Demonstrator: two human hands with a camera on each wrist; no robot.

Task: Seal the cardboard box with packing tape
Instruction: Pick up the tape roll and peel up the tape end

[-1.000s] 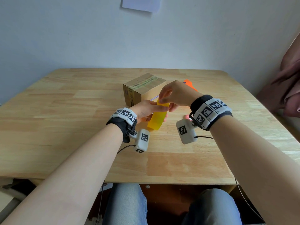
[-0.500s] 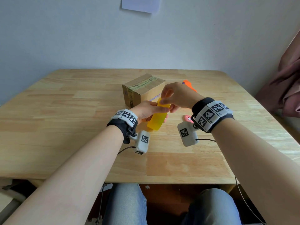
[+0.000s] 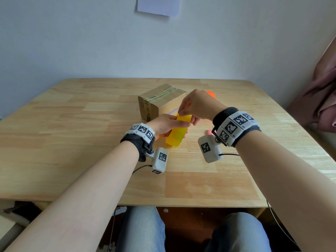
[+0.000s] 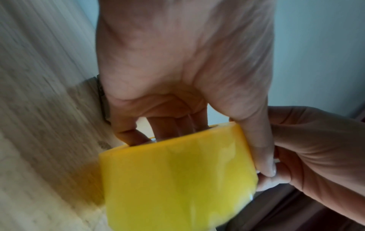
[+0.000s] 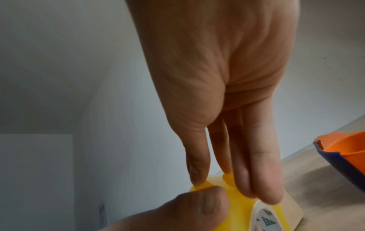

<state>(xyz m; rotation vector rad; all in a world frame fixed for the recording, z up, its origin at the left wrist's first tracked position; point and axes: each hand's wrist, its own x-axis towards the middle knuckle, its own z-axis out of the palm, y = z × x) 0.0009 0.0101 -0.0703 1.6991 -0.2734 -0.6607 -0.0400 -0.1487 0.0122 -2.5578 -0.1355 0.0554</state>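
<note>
A yellow packing tape roll (image 3: 177,134) is held just above the table in front of the cardboard box (image 3: 161,100). My left hand (image 3: 166,124) grips the roll, with fingers through its core (image 4: 173,125) and the thumb along its outer face. My right hand (image 3: 184,111) pinches the tape's loose end (image 5: 199,188) at the top of the roll between thumb and forefinger. The box stands shut, with an old greenish tape strip along its top seam (image 3: 161,93). Its near right corner is hidden behind my hands.
An orange and dark blue object (image 3: 211,93) lies on the wooden table (image 3: 81,142) right of the box, also seen in the right wrist view (image 5: 347,150). A small pink thing (image 3: 209,132) shows by my right wrist. A wall stands behind the table, with cloth at the far right.
Hardly anything moved. My right wrist drifted slightly right and down while both hands kept the roll in the same spot.
</note>
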